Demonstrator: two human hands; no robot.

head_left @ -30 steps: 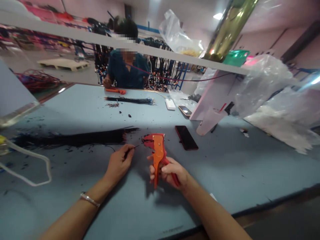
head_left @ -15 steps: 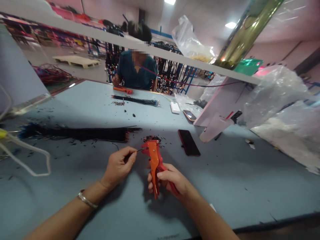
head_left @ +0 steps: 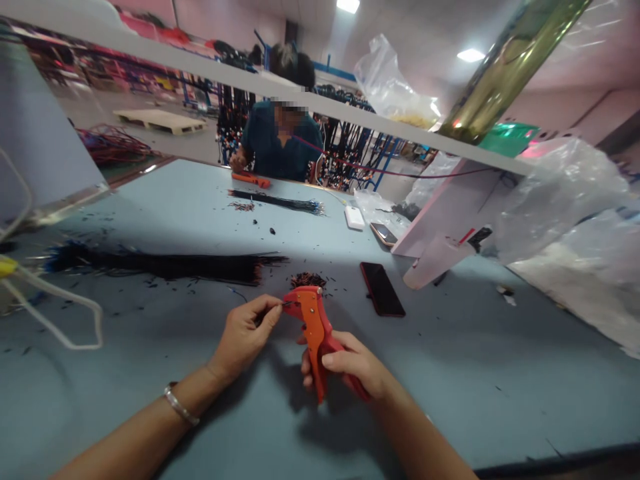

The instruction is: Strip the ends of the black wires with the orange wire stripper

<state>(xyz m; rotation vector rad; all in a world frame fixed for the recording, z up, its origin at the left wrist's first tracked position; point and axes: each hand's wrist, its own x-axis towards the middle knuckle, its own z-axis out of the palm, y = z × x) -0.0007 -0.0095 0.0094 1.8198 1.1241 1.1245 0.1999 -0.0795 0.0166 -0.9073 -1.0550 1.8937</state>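
The table (head_left: 475, 373) carries a long wire bundle (head_left: 200, 267) on its left, clippings (head_left: 309, 279) heaped just beside that bundle's right end, a phone (head_left: 383, 289) and a cup (head_left: 434, 263) farther right, and, farther back, a shorter bundle (head_left: 277, 201), a white box (head_left: 354, 218), a second phone (head_left: 383, 233) and an orange tool (head_left: 251, 179).

Head camera looks forward and down over the table (head_left: 450, 393)

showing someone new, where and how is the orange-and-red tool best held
Probably around both handles of the orange-and-red tool, coming from the near right: they spread apart toward the wearer, while its head points left, away from the grip. The right hand holds it there.
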